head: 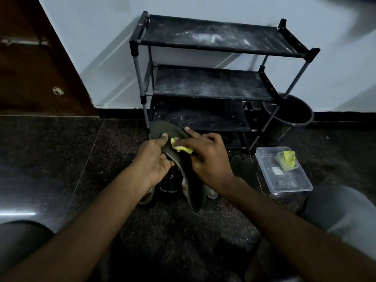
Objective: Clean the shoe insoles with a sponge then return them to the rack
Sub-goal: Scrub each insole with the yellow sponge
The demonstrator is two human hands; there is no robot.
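The left hand [154, 159] grips a dark insole [173, 143] by its middle and holds it above the floor, in front of the rack [203, 82]. The right hand [207, 159] presses a yellow sponge [181, 147] on its upper part, fingers closed on it. Under the hands stand shoes [169, 186] (partly hidden). A second insole [243, 169] lies near a clear box [284, 188] with another sponge [286, 160]. The insole is thin and could bend or slip if the sponge pushes too hard. The rack shelves look dusty, so a clean insole may get dirty again there.
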